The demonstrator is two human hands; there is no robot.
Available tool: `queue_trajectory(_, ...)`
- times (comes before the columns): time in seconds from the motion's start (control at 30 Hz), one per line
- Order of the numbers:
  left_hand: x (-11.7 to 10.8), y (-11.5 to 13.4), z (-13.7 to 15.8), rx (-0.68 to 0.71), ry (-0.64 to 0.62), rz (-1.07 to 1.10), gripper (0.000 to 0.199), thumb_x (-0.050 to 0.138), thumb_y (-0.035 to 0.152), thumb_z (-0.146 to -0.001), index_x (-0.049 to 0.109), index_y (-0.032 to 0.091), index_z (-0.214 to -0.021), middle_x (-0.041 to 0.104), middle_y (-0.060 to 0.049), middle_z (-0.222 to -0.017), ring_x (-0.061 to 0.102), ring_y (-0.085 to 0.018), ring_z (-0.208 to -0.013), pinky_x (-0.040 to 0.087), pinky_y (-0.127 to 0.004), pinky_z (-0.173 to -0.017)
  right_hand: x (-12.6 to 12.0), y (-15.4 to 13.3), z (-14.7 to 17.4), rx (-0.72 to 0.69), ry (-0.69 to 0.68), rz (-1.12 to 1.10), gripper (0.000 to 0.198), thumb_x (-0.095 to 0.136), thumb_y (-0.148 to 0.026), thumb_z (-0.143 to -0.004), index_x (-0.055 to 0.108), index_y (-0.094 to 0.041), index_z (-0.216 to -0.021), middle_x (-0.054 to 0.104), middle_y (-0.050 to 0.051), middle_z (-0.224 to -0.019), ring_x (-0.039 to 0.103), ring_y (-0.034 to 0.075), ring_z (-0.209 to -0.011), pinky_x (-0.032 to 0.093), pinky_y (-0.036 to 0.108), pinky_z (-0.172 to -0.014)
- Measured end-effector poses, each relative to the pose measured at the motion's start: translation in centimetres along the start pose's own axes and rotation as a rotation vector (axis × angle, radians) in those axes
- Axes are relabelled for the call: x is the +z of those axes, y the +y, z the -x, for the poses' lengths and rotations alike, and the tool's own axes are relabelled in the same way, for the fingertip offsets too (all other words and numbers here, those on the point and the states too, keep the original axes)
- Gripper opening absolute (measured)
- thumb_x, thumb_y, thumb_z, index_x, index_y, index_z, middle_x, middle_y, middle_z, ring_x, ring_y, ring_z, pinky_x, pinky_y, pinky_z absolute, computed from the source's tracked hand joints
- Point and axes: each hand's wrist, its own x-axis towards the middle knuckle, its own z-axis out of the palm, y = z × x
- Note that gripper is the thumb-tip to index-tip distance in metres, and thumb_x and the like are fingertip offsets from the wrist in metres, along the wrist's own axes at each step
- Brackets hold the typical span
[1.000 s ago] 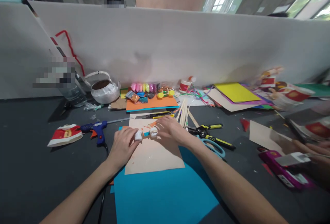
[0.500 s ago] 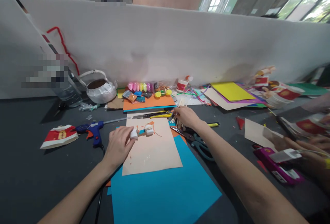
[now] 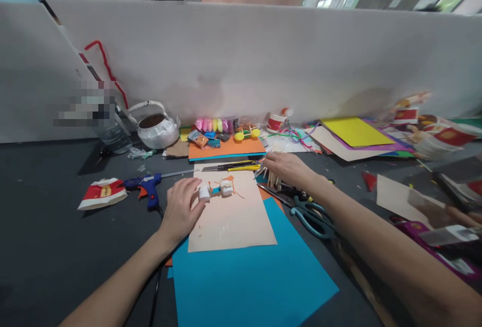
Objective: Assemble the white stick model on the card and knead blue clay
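My left hand (image 3: 183,206) rests at the left edge of a cream paper sheet (image 3: 233,226), fingers apart and curved beside a small white cylinder piece (image 3: 204,193). That piece is joined by a blue strip (image 3: 215,190) to a second white piece (image 3: 226,188) with orange bits around it. Over a bundle of thin wooden sticks (image 3: 271,179), my right hand (image 3: 286,166) has its fingers closed at the sticks' upper ends; the fingertips are partly hidden. A yellow-and-black cutter knife (image 3: 244,168) lies just left of it, and teal-handled scissors (image 3: 312,216) lie below.
A blue glue gun (image 3: 150,190) and a flattened red-and-white paper cup (image 3: 103,195) lie left. Behind stand a white basket (image 3: 160,133), bagged clay (image 3: 213,126) and coloured paper (image 3: 354,132). Blue paper (image 3: 241,287) lies in front. Another person's hand (image 3: 461,216) is at the right beside a purple tool.
The view has turned slightly left. My left fingers have eased a little away from the white piece. My right hand stays at the sticks, its forearm shifted slightly.
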Motion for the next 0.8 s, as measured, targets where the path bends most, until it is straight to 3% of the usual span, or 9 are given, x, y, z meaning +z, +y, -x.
queue_trajectory(0.1,-1.0,0.8,-0.2,0.007,0.113,0.034,0.032,0.052,0.033,-0.095,0.055,0.02,-0.124,0.06,-0.014,-0.129,0.05,-0.028,-0.126,0.038,-0.045,-0.103,-2.0,-2.2,0.9,0.022,0.168,-0.111,0.025,0.041,-0.018,-0.1,0.064,-0.013,-0.092,0.063,0.02,-0.102,0.055,0.03,-0.096,0.043,0.044,-0.084)
queue_trajectory(0.2,-2.5,2.9,-0.2,0.018,0.148,0.152,0.025,0.051,0.033,-0.095,0.06,0.021,-0.115,0.065,-0.01,-0.116,0.055,-0.025,-0.118,0.04,-0.042,-0.103,-3.7,-6.0,1.7,0.025,0.309,-0.289,0.028,0.039,-0.028,-0.102,0.061,-0.017,-0.088,0.065,0.017,-0.094,0.055,0.03,-0.093,0.041,0.047,-0.086)
queue_trajectory(0.27,-3.4,4.7,-0.1,-0.042,0.037,0.377,0.025,0.055,0.036,-0.094,0.062,0.023,-0.114,0.067,-0.008,-0.11,0.058,-0.024,-0.11,0.043,-0.039,-0.097,-4.3,-9.0,2.0,0.019,0.366,-0.455,0.024,0.043,-0.032,-0.101,0.058,-0.02,-0.086,0.065,0.011,-0.089,0.057,0.025,-0.086,0.045,0.042,-0.08)
queue_trajectory(0.33,-4.1,6.4,0.1,-0.17,-0.15,0.598,0.031,0.06,0.039,-0.091,0.063,0.026,-0.119,0.067,-0.005,-0.108,0.059,-0.022,-0.101,0.045,-0.034,-0.09,-4.5,-11.9,1.9,0.029,0.381,-0.658,0.019,0.046,-0.034,-0.101,0.054,-0.022,-0.089,0.062,0.004,-0.08,0.057,0.018,-0.071,0.049,0.032,-0.066)
queue_trajectory(0.43,-4.7,8.3,0.4,-0.318,-0.369,0.861,0.024,0.063,0.042,-0.089,0.07,0.023,-0.101,0.066,-0.002,-0.09,0.057,-0.017,-0.085,0.044,-0.028,-0.077,-4.1,-14.8,0.9,0.073,0.317,-1.255,0.02,0.06,-0.039,-0.093,0.054,-0.021,-0.086,0.059,-0.001,-0.074,0.057,0.013,-0.059,0.05,0.026,-0.054)
queue_trajectory(0.53,-4.9,9.0,0.3,-0.385,-0.445,1.013,0.028,0.063,0.044,-0.087,0.067,0.018,-0.079,0.06,-0.001,-0.075,0.052,-0.014,-0.073,0.041,-0.025,-0.068,-3.4,-15.6,-0.5,0.14,0.312,-1.654,0.026,0.071,-0.042,-0.084,0.055,-0.021,-0.082,0.06,-0.002,-0.069,0.058,0.012,-0.056,0.052,0.025,-0.053)
queue_trajectory(0.8,-4.4,8.5,0.4,-0.583,-0.556,1.226,0.041,0.067,0.057,-0.08,0.072,0.016,-0.082,0.05,0.002,-0.06,0.039,-0.008,-0.052,0.027,-0.021,-0.05,-2.5,-13.5,-1.8,0.258,0.465,-1.767,0.037,0.078,-0.05,-0.075,0.056,-0.021,-0.081,0.059,-0.004,-0.07,0.058,0.011,-0.059,0.054,0.022,-0.052)
